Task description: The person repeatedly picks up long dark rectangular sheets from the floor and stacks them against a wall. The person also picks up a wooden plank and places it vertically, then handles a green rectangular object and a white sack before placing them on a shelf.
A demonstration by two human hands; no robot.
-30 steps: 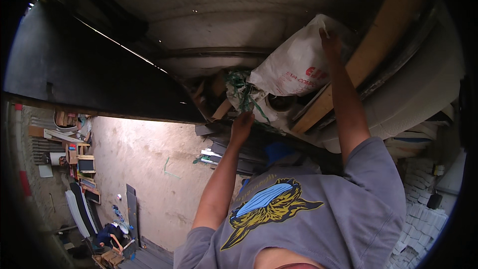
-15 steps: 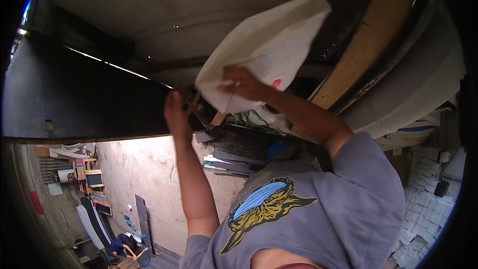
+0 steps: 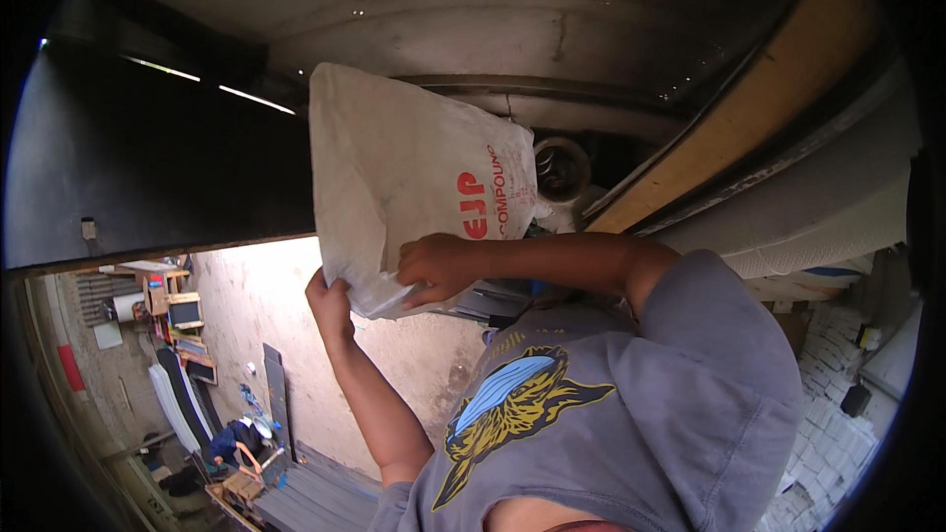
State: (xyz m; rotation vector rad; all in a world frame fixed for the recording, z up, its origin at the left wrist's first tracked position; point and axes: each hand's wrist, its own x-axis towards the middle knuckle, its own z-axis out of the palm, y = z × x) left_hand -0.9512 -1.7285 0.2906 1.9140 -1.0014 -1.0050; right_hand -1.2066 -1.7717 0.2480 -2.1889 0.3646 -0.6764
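Note:
A large white woven sack (image 3: 414, 158) with red printing hangs between my two hands, its body standing up and away from me. My left hand (image 3: 332, 307) grips the lower left corner, the thumb lying on the near face. On the right, my right hand (image 3: 439, 271) has its fingers curled on the sack's lower edge, pinching the fabric. Creases run through the sack near both hands. Whether anything is inside the sack cannot be seen.
A dark panel (image 3: 148, 167) spans the left. A long wooden board (image 3: 739, 89) slants along the right, beside pale padded sheets (image 3: 798, 197). A round coil-like object (image 3: 564, 167) sits behind the sack. Far below left, another person (image 3: 235, 441) bends over beside grey boards (image 3: 320, 493).
The sack has swung left and down, turning its printed face toward me. My left hand, free before, now holds its corner. My right hand has moved down with the edge.

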